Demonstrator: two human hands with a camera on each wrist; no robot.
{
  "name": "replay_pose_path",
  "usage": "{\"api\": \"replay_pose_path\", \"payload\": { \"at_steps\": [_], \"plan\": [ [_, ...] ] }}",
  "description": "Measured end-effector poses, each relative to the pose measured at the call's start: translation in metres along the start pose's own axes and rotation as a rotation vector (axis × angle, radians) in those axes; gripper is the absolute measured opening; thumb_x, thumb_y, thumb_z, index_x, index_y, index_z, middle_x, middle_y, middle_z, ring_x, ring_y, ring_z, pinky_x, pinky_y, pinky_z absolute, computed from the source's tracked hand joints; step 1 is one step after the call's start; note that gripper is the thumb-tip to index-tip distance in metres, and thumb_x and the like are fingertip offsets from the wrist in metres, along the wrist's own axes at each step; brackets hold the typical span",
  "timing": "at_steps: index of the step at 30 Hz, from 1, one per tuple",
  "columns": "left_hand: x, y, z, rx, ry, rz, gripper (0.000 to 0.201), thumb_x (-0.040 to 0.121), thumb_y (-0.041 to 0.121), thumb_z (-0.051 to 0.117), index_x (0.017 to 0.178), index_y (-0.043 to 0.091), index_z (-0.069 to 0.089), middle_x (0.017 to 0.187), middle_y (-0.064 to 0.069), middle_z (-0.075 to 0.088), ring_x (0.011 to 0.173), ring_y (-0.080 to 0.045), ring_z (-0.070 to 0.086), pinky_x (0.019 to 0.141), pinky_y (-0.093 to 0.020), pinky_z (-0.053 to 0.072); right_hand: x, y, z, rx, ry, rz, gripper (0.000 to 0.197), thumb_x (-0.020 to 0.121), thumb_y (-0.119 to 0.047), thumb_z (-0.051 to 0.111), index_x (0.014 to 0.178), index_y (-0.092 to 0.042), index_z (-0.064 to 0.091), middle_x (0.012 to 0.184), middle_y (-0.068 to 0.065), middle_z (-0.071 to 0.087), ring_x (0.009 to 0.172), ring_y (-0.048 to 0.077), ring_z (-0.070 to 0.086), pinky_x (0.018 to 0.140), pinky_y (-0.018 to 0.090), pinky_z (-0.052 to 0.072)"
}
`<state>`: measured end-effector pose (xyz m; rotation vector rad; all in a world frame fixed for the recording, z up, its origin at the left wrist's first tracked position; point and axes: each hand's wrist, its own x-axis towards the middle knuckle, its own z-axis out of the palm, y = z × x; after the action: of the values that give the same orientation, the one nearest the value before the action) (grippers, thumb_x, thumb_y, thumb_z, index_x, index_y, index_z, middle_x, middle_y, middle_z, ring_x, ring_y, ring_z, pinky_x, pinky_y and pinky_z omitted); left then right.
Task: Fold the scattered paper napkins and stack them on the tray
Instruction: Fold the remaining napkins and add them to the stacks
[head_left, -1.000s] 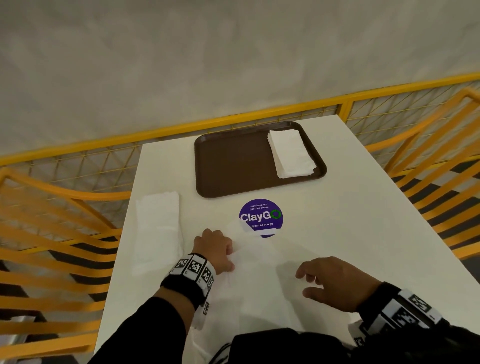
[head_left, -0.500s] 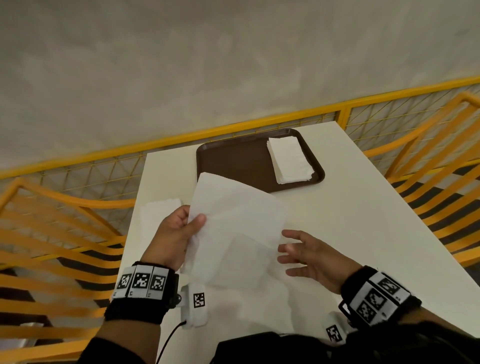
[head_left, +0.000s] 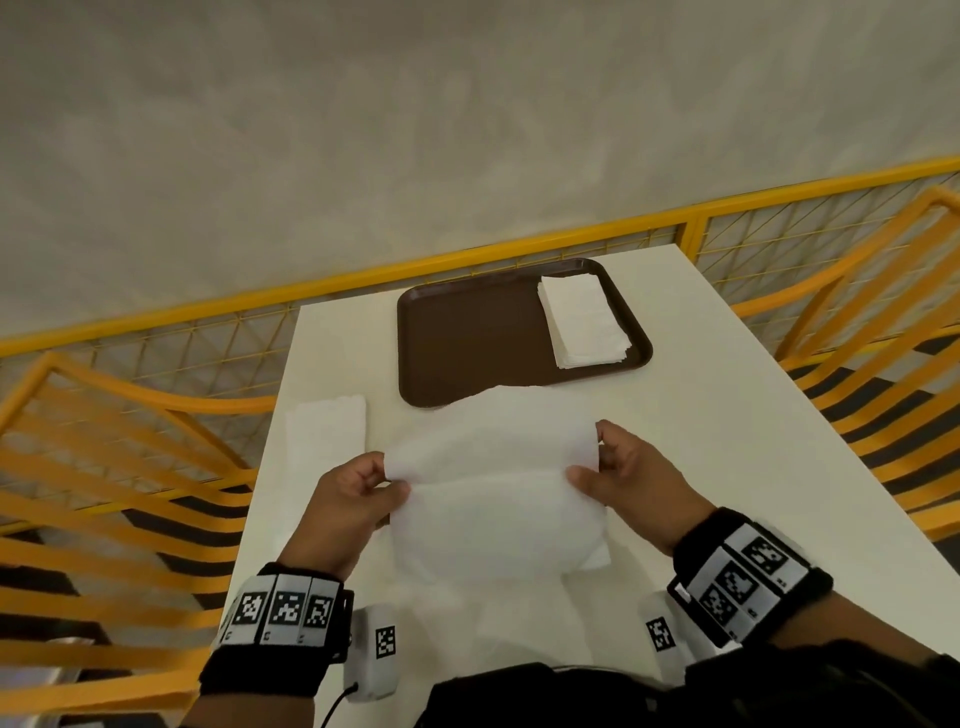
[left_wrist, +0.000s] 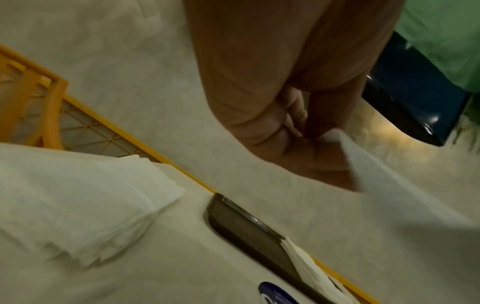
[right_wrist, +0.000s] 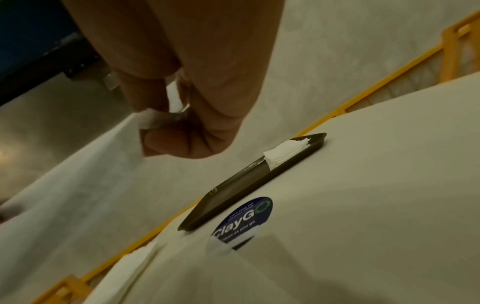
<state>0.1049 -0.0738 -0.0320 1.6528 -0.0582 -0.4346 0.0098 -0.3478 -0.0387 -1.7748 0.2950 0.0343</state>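
Note:
I hold a large white paper napkin (head_left: 493, 483) up over the near half of the white table (head_left: 727, 441). My left hand (head_left: 363, 488) pinches its left edge and my right hand (head_left: 618, 467) pinches its right edge between thumb and fingers. In the left wrist view the left hand (left_wrist: 311, 139) nips the napkin (left_wrist: 389, 185) corner; in the right wrist view the right hand (right_wrist: 166, 123) does the same to the napkin (right_wrist: 78, 174). A brown tray (head_left: 467, 332) lies at the table's far end with a stack of folded napkins (head_left: 584, 322) on its right side. More napkins (head_left: 327, 436) lie at the table's left edge.
Further napkin sheets (head_left: 498, 623) lie on the table under my hands. A round blue sticker (right_wrist: 244, 218) sits just in front of the tray. Yellow wire chairs (head_left: 104, 467) flank both sides, and a yellow rail (head_left: 363, 280) runs behind the table along a grey wall.
My left hand lifted the napkin off the table. My right hand, open half a second ago, has now taken its right edge, and the sheet is stretched between both hands.

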Motion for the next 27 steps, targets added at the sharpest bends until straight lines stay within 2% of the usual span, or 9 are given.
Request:
{"api": "replay_pose_path", "payload": {
  "at_steps": [3,5,8,13,18,20,23,25,27],
  "plan": [
    [-0.001,0.002,-0.001,-0.026,0.000,0.013,0.014,0.071,0.000,0.074,0.077,0.013,0.075,0.083,-0.008,0.075,0.078,-0.020,0.069,0.070,-0.029,0.058,-0.003,-0.002,-0.010,0.154,0.000,0.002,0.008,0.086,0.004,0.062,0.089,-0.002,0.067,0.091,0.016,0.070,0.083,0.026,0.065,0.082,0.043,0.053],
    [-0.001,0.001,-0.004,-0.013,-0.017,0.039,0.015,0.059,0.006,0.071,0.069,0.016,0.076,0.085,-0.006,0.076,0.081,-0.017,0.071,0.070,-0.026,0.057,-0.004,-0.005,-0.013,0.171,-0.012,0.027,0.015,0.089,0.007,0.055,0.086,0.000,0.068,0.085,0.013,0.070,0.076,0.025,0.064,0.074,0.036,0.056],
    [-0.002,0.002,-0.006,-0.002,-0.073,0.062,0.029,0.062,-0.007,0.052,0.055,0.013,0.071,0.089,-0.005,0.076,0.085,-0.018,0.069,0.070,-0.027,0.054,-0.008,-0.012,-0.017,0.238,-0.016,0.070,0.030,0.090,0.013,0.042,0.077,-0.001,0.066,0.066,0.001,0.064,0.052,0.011,0.052,0.050,0.016,0.044],
    [-0.006,0.008,-0.004,-0.013,-0.122,0.109,0.056,0.074,-0.031,0.039,0.047,0.011,0.066,0.082,-0.002,0.075,0.071,-0.009,0.068,0.050,-0.012,0.045,-0.011,-0.017,-0.020,0.393,-0.037,0.100,0.020,0.092,0.003,0.048,0.084,0.001,0.066,0.074,0.005,0.067,0.060,0.013,0.057,0.055,0.019,0.047],
    [-0.005,0.008,-0.010,0.085,-0.140,0.105,0.023,0.067,-0.007,0.052,0.081,0.009,0.063,0.095,-0.008,0.072,0.083,-0.017,0.069,0.068,-0.021,0.052,-0.009,-0.013,-0.013,-0.187,0.118,-0.145,0.031,0.080,-0.015,0.074,0.095,-0.040,0.065,0.067,-0.002,0.053,0.056,0.010,0.045,0.060,0.014,0.040],
    [-0.005,0.009,-0.010,0.259,-0.197,0.107,0.038,0.067,0.014,0.061,0.103,0.027,0.059,0.109,0.001,0.066,0.091,-0.013,0.066,0.080,-0.028,0.052,-0.010,-0.019,-0.006,-0.341,0.122,-0.309,0.035,0.082,-0.020,0.073,0.108,-0.040,0.061,0.071,-0.007,0.063,0.062,0.009,0.055,0.065,0.013,0.044],
    [-0.012,0.007,0.004,0.661,-0.268,0.191,0.066,0.073,0.041,0.074,0.128,0.050,0.039,0.128,0.030,0.042,0.114,0.006,0.047,0.095,-0.016,0.040,-0.015,-0.027,0.007,-0.590,0.040,-0.615,0.021,0.087,-0.033,0.060,0.104,-0.027,0.069,0.087,-0.008,0.072,0.080,0.007,0.063,0.075,0.013,0.049],
    [-0.017,0.001,0.016,0.781,-0.305,0.304,0.068,0.070,0.054,0.072,0.130,0.048,0.040,0.132,0.031,0.037,0.121,0.011,0.037,0.101,-0.011,0.033,-0.017,-0.032,0.016,-0.749,-0.038,-0.765,0.023,0.086,-0.034,0.053,0.096,-0.024,0.070,0.090,-0.009,0.073,0.082,0.005,0.064,0.077,0.015,0.050],
    [-0.019,-0.013,0.023,0.830,-0.289,0.403,0.046,0.070,0.064,0.063,0.111,0.044,0.057,0.122,0.025,0.050,0.116,0.006,0.045,0.100,-0.014,0.036,-0.018,-0.036,0.024,-0.843,-0.073,-0.850,0.021,0.086,-0.033,0.051,0.094,-0.024,0.069,0.088,-0.010,0.072,0.078,0.006,0.063,0.071,0.018,0.052]
  ]
}}
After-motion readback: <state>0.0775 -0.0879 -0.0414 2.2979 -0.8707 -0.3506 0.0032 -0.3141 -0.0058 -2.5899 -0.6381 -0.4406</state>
